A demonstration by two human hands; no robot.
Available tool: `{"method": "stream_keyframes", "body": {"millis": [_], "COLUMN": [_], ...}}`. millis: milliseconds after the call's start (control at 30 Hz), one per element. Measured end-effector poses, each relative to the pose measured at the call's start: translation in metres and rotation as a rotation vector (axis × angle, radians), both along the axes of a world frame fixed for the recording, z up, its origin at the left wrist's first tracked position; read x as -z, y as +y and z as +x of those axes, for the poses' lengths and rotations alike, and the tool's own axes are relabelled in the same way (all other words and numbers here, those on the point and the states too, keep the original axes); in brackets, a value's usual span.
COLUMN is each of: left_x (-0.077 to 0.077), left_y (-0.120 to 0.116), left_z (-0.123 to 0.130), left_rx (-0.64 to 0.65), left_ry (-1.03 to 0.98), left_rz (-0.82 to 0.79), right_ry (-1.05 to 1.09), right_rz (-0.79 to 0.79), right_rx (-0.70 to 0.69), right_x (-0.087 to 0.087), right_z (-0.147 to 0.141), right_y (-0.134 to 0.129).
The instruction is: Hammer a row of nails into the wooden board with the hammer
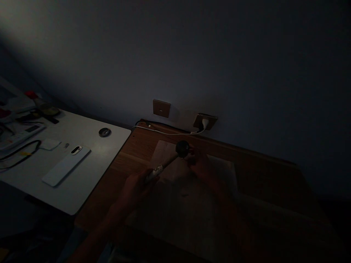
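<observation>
My left hand [137, 186] is wrapped round the handle of what looks like a mallet [169, 160]. Its pale handle carries a worn label, and its round dark head points up and away from me. Close against the right side of that head, my right hand [199, 164] has its fingers bent and seems to grip it; poor light hides exactly how they touch. Beneath both hands lies a pale flat sheet or board [175, 208] on a brown wooden table [128, 155], with a small dark mark on its surface.
On the white table [85, 126] to the left are a phone [65, 166], a roll of tape [104, 132], a red-capped bottle [45, 106] and cables. A white cable [170, 133] runs along the wall to a plug in the socket [205, 121].
</observation>
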State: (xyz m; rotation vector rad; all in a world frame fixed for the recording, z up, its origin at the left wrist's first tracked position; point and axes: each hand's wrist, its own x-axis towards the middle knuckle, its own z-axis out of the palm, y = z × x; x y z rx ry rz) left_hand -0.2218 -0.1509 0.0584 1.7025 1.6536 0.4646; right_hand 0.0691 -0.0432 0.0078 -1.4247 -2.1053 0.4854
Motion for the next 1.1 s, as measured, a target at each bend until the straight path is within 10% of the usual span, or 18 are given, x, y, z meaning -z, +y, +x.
{"method": "stream_keyframes", "body": {"millis": [267,567,833,1100], "left_x": [0.005,0.001,0.005,0.006], "left_y": [0.004,0.002,-0.009,-0.014], "left_z": [0.000,-0.012,-0.026,-0.033], "left_rx": [0.047,-0.087,-0.156,-0.145], "left_ry": [0.069,0.068,0.054,0.058], "left_rz": [-0.045,-0.013,-0.030,-0.022], "right_ry": [0.049,-0.265,-0.274,-0.188], "right_rz": [0.056,-0.123,-0.123,-0.057], "right_rx": [0.066,-0.480,-0.538,-0.252], "right_x": [-0.015,-0.050,-0.045,-0.032], "right_z": [0.025,-0.032,-0.054,-0.032], "right_y": [-0.037,-0.086,-0.049,0.011]}}
